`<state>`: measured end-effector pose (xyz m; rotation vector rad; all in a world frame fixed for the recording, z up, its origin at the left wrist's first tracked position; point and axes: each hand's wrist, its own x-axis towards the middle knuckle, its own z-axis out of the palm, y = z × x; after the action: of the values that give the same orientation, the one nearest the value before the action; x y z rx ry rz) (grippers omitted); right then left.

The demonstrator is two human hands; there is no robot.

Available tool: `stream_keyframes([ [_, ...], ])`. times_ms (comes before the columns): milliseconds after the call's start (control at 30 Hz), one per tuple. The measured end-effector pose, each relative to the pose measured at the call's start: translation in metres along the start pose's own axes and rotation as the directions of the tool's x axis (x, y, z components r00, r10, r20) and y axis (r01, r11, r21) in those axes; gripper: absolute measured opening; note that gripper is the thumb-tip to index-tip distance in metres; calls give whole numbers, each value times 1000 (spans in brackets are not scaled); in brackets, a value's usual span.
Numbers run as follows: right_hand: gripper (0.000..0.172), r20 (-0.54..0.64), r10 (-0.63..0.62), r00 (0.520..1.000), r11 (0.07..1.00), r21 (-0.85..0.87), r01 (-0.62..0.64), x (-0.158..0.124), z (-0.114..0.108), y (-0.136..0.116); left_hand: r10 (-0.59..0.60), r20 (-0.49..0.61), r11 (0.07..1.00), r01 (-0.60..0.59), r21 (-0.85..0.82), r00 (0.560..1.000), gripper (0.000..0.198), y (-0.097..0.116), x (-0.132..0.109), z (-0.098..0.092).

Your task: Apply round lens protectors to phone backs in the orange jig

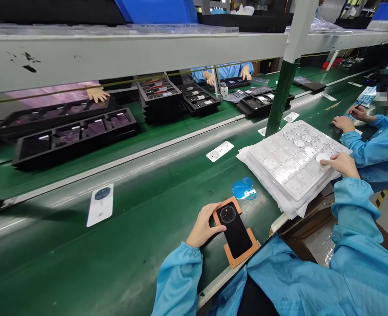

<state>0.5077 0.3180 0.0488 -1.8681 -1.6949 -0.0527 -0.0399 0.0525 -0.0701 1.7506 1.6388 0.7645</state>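
My left hand rests on the left edge of an orange fixture that carries a black phone back cover with a round camera opening; its fingers curl against the fixture's rim. My right hand reaches onto a stack of clear blister trays, fingertips pinching a small round white part in one pocket. A crumpled blue film lies on the green belt between the fixture and the trays.
White cards lie on the green conveyor belt. Black trays stand on the far side, where other people's hands work. A green post rises behind the trays. A co-worker in blue sits at right.
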Motion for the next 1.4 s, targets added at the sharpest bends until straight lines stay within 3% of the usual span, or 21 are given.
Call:
stream_keyframes([
  [100, 25, 30, 91, 995, 995, 42, -92, -8, -12, -26, -35, -36, 999, 34, -33, 999, 81, 0, 1, 3],
  [167, 28, 2, 61, 998, 983, 171, -60, -27, -21, -59, -39, -62, 998, 36, -44, 997, 84, 3, 0, 7],
  [233, 31, -20, -43, 999, 930, 366, 48, -55, -26, -103, -40, -87, 998, 36, -48, 995, 87, 9, 0, 9],
  [300, 42, 43, -233, 972, 836, 519, 177, -88, -23, -151, -45, -104, 998, 40, -57, 994, 91, 13, 2, 11],
  [367, 46, 235, -438, 868, 736, 648, 196, -121, -7, -195, -53, -118, 997, 46, -64, 992, 91, 13, 5, 12],
  [433, 44, 451, -563, 693, 693, 714, 99, -152, 21, -231, -40, -124, 998, 33, -62, 991, 91, 11, 7, 14],
  [500, 49, 611, -591, 527, 714, 700, -9, -180, 56, -256, -12, -126, 998, 5, -55, 992, 91, 9, 7, 17],
  [567, 54, 694, -575, 433, 752, 657, -55, -202, 89, -270, 12, -128, 998, -20, -57, 992, 91, 7, 6, 18],
  [600, 55, 709, -566, 420, 767, 640, -48, -209, 102, -273, 17, -127, 998, -26, -62, 992, 90, 7, 6, 19],
  [700, 54, 673, -558, 485, 796, 600, 84, -221, 123, -274, -1, -140, 997, -9, -71, 990, 76, 6, 6, 21],
  [800, 50, 627, -576, 525, 802, 559, 212, -222, 124, -271, -34, -194, 998, 24, -54, 980, 58, 6, 7, 25],
  [933, 44, 614, -583, 533, 792, 576, 202, -222, 119, -265, -46, -257, 999, 37, -40, 965, 49, 8, 9, 29],
  [1100, 38, 503, -613, 609, 738, 641, 214, -231, 122, -256, -39, -286, 999, 29, -40, 957, 48, 8, 9, 31],
  [1233, 33, 408, -687, 601, 675, 666, 318, -237, 134, -250, -32, -292, 999, 22, -37, 956, 47, 8, 9, 30],
  [1400, 33, 388, -670, 633, 661, 700, 270, -240, 144, -246, -35, -304, 998, 18, -59, 952, 47, 11, 5, 35],
])
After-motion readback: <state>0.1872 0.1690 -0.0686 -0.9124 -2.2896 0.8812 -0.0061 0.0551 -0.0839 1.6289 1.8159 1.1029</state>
